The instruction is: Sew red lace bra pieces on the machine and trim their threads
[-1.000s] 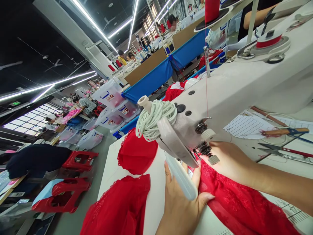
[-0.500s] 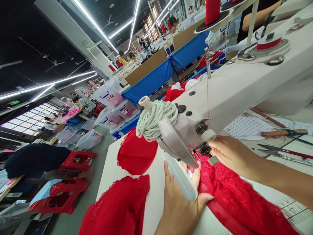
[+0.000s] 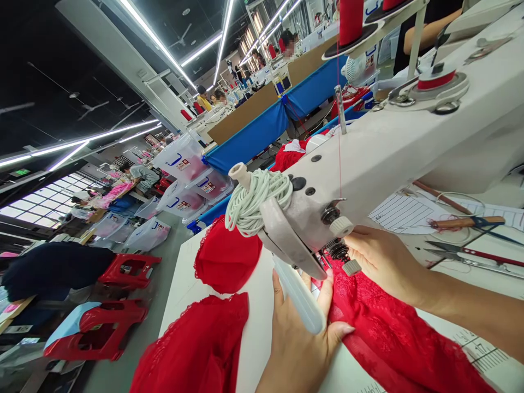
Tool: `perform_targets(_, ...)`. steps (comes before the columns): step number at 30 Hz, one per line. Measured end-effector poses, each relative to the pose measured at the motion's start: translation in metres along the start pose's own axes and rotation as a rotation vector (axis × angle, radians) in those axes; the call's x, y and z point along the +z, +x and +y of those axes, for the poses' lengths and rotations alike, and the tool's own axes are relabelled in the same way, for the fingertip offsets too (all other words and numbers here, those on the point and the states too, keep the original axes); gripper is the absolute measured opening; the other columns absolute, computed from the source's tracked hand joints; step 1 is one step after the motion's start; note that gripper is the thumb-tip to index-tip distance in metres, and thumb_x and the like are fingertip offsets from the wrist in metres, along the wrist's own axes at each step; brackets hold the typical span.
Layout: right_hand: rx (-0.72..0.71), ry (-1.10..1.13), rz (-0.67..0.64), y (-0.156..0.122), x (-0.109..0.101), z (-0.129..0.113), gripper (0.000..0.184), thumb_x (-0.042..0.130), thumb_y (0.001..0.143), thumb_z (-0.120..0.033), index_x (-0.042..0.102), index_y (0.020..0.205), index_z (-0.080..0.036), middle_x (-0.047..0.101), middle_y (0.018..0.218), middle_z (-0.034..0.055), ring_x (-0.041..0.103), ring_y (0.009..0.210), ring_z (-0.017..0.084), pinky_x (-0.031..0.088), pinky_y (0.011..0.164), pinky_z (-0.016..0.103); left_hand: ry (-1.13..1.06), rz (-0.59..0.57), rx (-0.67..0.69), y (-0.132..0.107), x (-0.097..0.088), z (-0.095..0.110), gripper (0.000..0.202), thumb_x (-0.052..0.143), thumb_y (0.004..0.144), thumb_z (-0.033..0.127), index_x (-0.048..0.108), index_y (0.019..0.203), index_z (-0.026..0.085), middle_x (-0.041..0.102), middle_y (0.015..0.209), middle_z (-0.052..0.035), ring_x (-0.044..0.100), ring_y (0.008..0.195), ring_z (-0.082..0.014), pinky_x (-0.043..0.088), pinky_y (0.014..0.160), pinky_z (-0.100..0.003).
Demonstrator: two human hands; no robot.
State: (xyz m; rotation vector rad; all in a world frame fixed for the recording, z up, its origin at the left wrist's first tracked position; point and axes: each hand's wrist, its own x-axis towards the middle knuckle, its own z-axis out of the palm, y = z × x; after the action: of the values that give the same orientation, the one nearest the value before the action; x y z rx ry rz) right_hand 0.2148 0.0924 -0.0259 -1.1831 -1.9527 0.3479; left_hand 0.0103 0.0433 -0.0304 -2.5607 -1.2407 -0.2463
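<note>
Red lace fabric [image 3: 368, 305] lies under the head of a white sewing machine [image 3: 303, 213] and trails toward the lower right. My left hand [image 3: 298, 333] rests with fingers spread, its fingertips and thumb against the left edge of the fabric by the needle area. A pale grey lever [image 3: 301, 300] crosses in front of that hand. Behind the tension knobs, my right hand [image 3: 380, 262] has its fingers bent together on the lace; the machine hides its fingertips. Red thread runs down to the machine from a red spool [image 3: 351, 22].
Two red lace-edged cups, one farther [image 3: 227, 256] and one nearer [image 3: 196, 344], lie left of the machine. Scissors [image 3: 470, 254], a wooden-handled tool [image 3: 466, 222] and a lined paper sheet [image 3: 399, 210] lie at right. Red stools [image 3: 102, 330] and plastic bins [image 3: 180, 199] stand beyond.
The view has shifted slightly, so the machine and hands appear a little farther left. Both hands keep nearly the same place on the fabric.
</note>
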Motion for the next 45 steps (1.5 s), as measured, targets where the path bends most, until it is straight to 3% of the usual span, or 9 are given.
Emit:
perform_targets(8,0.005,0.006,0.001,0.001,0.001,0.0,0.029,0.029,0.092,-0.018,0.041,0.068,-0.029,0.053,0.062,0.0022,0.05,0.056,0.019,0.039,0.052,0.033,-0.015,-0.004,-0.005,0.001,-0.002,0.0,0.066,0.04,0.085,0.065,0.048,0.137,0.026,0.057,0.13,-0.0167,0.052,0.119,-0.0357,0.042,0.095,-0.055)
perform_targets(15,-0.03,0.032,-0.028,-0.001,0.004,0.006,0.028,0.031,0.092,-0.016,0.038,0.068,-0.029,0.055,0.065,0.0021,0.052,0.058,0.02,0.04,0.053,0.033,-0.005,0.007,0.003,-0.001,0.0,0.0,0.067,0.038,0.086,0.066,0.045,0.139,0.026,0.056,0.131,-0.0166,0.051,0.12,-0.0361,0.036,0.099,-0.06)
perform_targets(20,0.055,0.029,-0.067,-0.004,0.005,0.005,0.015,0.044,0.086,-0.015,0.047,0.078,-0.028,0.062,0.078,0.0044,0.059,0.071,0.023,0.045,0.061,0.036,0.03,0.025,0.017,-0.001,-0.001,0.001,0.066,0.036,0.088,0.063,0.043,0.14,0.024,0.055,0.133,-0.0174,0.05,0.123,-0.0336,0.038,0.1,-0.057)
perform_targets(24,0.159,-0.108,-0.154,-0.006,0.005,0.001,0.015,0.048,0.083,-0.015,0.053,0.094,-0.025,0.066,0.093,0.0083,0.063,0.083,0.026,0.047,0.068,0.037,0.056,0.036,0.027,-0.002,-0.002,0.002,0.067,0.035,0.088,0.063,0.042,0.141,0.023,0.059,0.128,-0.0175,0.051,0.12,-0.0328,0.036,0.101,-0.057)
perform_targets(28,0.237,-0.237,-0.249,-0.007,0.004,-0.008,0.013,0.049,0.087,-0.021,0.056,0.097,-0.021,0.069,0.097,0.0093,0.065,0.085,0.026,0.045,0.071,0.035,0.073,0.006,0.028,-0.001,-0.004,0.006,0.066,0.039,0.088,0.062,0.044,0.139,0.021,0.056,0.131,-0.0177,0.048,0.124,-0.0346,0.033,0.102,-0.059)
perform_targets(34,0.271,-0.261,-0.341,-0.009,-0.006,-0.024,0.013,0.048,0.082,-0.015,0.06,0.084,-0.02,0.072,0.075,0.0079,0.065,0.067,0.024,0.037,0.055,0.03,0.017,-0.106,-0.025,-0.003,-0.014,0.017,0.067,0.04,0.086,0.064,0.047,0.136,0.02,0.061,0.123,-0.0175,0.055,0.115,-0.0335,0.034,0.101,-0.062)
perform_targets(37,0.274,-0.231,-0.361,-0.01,-0.013,-0.026,0.015,0.045,0.081,-0.014,0.059,0.079,-0.021,0.072,0.077,0.0071,0.065,0.069,0.022,0.035,0.055,0.028,0.029,-0.125,-0.03,-0.006,-0.02,0.024,0.066,0.042,0.085,0.065,0.048,0.135,0.022,0.063,0.12,-0.0168,0.059,0.107,-0.0328,0.035,0.099,-0.063)
perform_targets(40,0.282,-0.184,-0.401,-0.013,-0.019,-0.028,0.013,0.048,0.076,-0.014,0.055,0.07,-0.023,0.068,0.069,0.0015,0.061,0.062,0.019,0.031,0.049,0.025,0.032,-0.141,-0.027,-0.012,-0.029,0.033,0.067,0.043,0.083,0.066,0.048,0.135,0.024,0.065,0.115,-0.0158,0.062,0.098,-0.0315,0.036,0.097,-0.065)
perform_targets(45,0.314,-0.127,-0.395,-0.035,-0.023,-0.038,0.012,0.048,0.078,-0.019,0.056,0.072,-0.025,0.057,0.052,-0.0055,0.051,0.047,0.014,0.029,0.044,0.023,-0.179,-0.148,-0.079,-0.023,-0.049,0.042,0.054,0.037,0.09,0.058,0.052,0.13,0.025,0.058,0.125,-0.0142,0.054,0.114,-0.0335,0.039,0.097,-0.061)
